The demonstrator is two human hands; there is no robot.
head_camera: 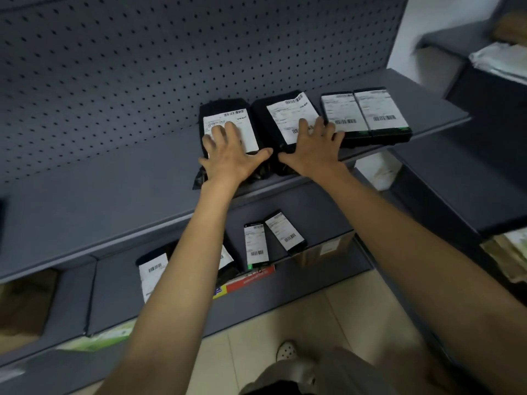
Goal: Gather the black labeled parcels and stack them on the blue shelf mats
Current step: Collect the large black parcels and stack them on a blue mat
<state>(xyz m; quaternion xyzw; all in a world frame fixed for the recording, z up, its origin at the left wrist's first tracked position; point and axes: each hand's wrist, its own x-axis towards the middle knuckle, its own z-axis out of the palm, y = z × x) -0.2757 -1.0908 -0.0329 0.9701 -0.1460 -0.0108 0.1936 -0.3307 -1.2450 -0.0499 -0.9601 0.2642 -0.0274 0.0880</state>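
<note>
Head view: left hand (232, 153) and right hand (315, 148) press flat, fingers spread, on two black parcels (228, 129) on the upper shelf (114, 195). Step judged: settling placement. Next: collect lower-shelf parcels (255, 245).

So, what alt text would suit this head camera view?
A person's left hand and right hand lie flat on two black labeled parcels on a grey-blue shelf. Two boxed parcels sit at their right; more parcels lie below.
</note>
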